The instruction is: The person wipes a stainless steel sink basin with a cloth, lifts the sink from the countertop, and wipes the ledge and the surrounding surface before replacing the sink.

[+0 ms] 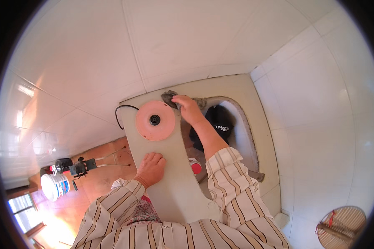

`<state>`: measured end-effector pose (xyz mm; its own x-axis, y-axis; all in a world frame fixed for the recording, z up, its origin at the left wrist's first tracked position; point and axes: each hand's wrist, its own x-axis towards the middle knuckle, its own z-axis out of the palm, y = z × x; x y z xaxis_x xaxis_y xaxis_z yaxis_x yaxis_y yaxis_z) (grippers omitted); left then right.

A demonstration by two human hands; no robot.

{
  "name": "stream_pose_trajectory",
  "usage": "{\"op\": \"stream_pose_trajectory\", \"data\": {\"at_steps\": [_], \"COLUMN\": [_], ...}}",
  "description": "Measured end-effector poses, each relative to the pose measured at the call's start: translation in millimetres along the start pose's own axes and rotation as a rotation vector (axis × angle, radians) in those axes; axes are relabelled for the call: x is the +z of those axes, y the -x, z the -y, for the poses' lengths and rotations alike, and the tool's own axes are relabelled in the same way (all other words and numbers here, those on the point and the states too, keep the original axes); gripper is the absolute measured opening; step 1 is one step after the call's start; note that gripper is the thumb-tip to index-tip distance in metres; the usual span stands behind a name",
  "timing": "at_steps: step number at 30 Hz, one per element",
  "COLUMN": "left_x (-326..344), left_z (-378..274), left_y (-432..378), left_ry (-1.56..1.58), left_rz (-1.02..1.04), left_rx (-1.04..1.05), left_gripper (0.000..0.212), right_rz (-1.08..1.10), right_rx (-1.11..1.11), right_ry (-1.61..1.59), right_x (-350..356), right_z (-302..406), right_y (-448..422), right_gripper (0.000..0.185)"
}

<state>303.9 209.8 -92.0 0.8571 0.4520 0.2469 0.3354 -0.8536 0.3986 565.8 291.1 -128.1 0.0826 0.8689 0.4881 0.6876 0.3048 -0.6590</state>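
Note:
My right hand [188,107] grips a dirty grey rag [169,97] at the counter's back edge, beside the cut-out; part of the rag reaches past the fingers to the right. Just left of it lies a round pink kettle base [146,124] with a black centre connector [155,119] and a black cord [124,106] running off its left side. My left hand [151,168] rests on the pale countertop [171,186] below the kettle base, its fingers curled together and nothing visible in them.
Inside the cut-out [252,137] sit a black fabric item [216,118] bearing white lettering and a container with a red cap [196,168]. White tiled walls [187,37] enclose the counter. On the floor at left stand a white bucket [54,186] and a metal device [81,168]. A round woven item [342,228] is at lower right.

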Motion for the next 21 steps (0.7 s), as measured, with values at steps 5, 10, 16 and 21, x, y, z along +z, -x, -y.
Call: {"op": "stream_pose_trajectory", "data": {"at_steps": [5, 10, 16, 21], "left_x": [-3, -8, -3, -7], "left_z": [-5, 1, -1, 1], "left_y": [-2, 12, 8, 11], "left_ry": [0.003, -0.026, 0.022, 0.173], "left_rz": [0.006, -0.009, -0.029, -0.057], "left_rx": [0.007, -0.021, 0.018, 0.01], "left_gripper": [0.014, 0.014, 0.017, 0.022], "right_rz": [-0.362, -0.642, -0.599, -0.579], "right_rx": [0.77, 0.825, 0.911, 0.904], "right_ry": [-0.739, -0.985, -0.879, -0.492], "right_x": [-112, -136, -94, -39], "right_z": [-1, 60, 138, 183], "right_y": [5, 18, 57, 122], "right_gripper": [0.032, 0.038, 0.041, 0.039]}}
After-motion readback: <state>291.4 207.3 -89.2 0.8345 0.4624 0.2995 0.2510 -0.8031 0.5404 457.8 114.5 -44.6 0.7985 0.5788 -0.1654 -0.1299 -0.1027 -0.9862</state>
